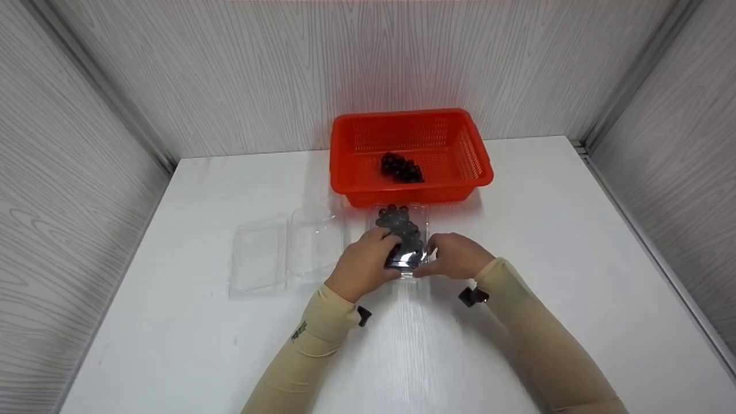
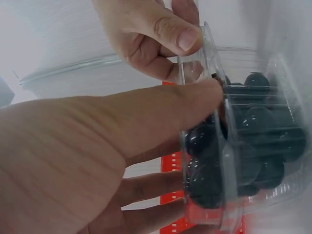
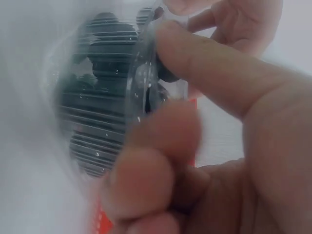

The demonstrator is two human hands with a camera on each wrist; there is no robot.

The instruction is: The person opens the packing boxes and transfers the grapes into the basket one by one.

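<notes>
A see-through plastic clamshell box (image 1: 407, 263) with a bunch of dark grapes (image 1: 401, 221) inside lies in front of the red basket, its lid folded over the fruit. My left hand (image 1: 363, 261) grips it from the left, thumb at the front rim and the other fingers reaching over the lid. At the right front corner, my right hand (image 1: 457, 256) pinches the rim between thumb and fingers. In the left wrist view, the left thumb (image 2: 170, 109) presses along the seam where the two rims meet. The right wrist view shows the right fingertips (image 3: 144, 180) curled at that seam.
A red plastic basket (image 1: 411, 188) stands behind the box with another bunch of dark grapes (image 1: 401, 168) in it. Left of the box, a second see-through clamshell (image 1: 259, 256) lies unfolded on the white table (image 1: 172, 345). Pale wood-grain panels (image 1: 259, 75) enclose the table's back and sides.
</notes>
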